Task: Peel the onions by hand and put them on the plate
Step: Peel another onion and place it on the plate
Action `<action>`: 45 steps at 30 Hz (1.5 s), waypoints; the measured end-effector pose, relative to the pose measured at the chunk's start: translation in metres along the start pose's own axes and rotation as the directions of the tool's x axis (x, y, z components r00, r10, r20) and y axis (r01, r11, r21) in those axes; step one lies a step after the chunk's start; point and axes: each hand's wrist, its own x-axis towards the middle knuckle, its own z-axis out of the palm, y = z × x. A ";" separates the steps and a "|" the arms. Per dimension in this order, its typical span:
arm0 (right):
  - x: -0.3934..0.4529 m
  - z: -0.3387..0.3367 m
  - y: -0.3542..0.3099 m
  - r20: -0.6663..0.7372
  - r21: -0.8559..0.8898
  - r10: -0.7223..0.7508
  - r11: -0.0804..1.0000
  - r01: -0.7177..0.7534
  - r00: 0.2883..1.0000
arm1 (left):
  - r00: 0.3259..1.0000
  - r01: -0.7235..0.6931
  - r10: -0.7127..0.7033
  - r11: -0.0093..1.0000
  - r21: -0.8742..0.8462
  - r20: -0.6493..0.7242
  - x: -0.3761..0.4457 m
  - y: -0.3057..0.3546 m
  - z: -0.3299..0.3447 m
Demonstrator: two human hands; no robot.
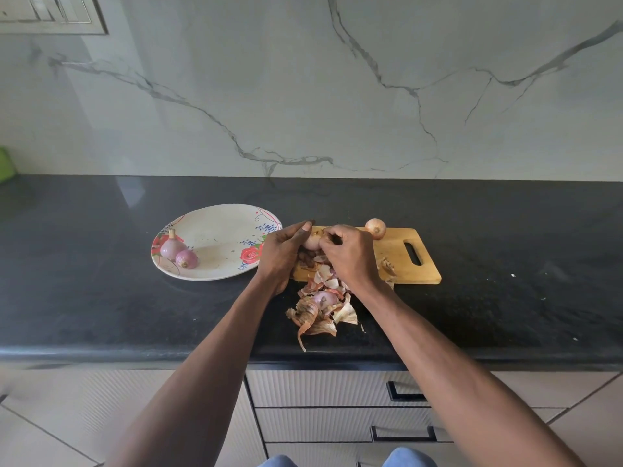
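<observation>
the onion being peeled (312, 242) is sitting between the two hands at the centre of the frame, above the left end of the wooden cutting board (401, 261), and only a pale patch of it is showing between the fingers. the left hand (281, 251) is cupping it from the left, fingers curling round its far side, while the right hand (350, 252) is coming in from the right with its fingertips pinching at the skin on the onion's top; whether a strip is actually caught there is too hidden to tell. the onion's long axis cannot be made out. the plate (219, 227) is lying just left of the left hand, so that hand looks the nearer one for setting the onion down once the skin is off. two peeled purple onions (178, 252) are already resting on the plate's left side. one unpeeled onion (375, 228) is waiting at the board's upper edge, just right of the right hand. a heap of loose skins (320, 308) is spreading from the board's near edge onto the dark counter (101, 298) below the hands.
</observation>
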 end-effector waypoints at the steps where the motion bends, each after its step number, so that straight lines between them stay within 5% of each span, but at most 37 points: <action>1: 0.000 -0.002 -0.003 0.001 0.016 -0.004 1.000 0.004 1.000 | 1.000 0.003 -0.003 1.000 -0.011 -0.002 0.000 0.001 0.000; 25: -0.001 -0.003 -0.011 -0.030 0.021 0.000 1.000 0.001 1.000 | 1.000 0.005 -0.006 0.998 -0.062 -0.013 0.001 0.000 -0.001; 45: -0.002 0.002 -0.012 0.078 -0.322 -0.133 0.935 0.151 0.988 | 0.998 -0.057 0.055 0.994 0.098 0.025 0.004 -0.005 -0.001</action>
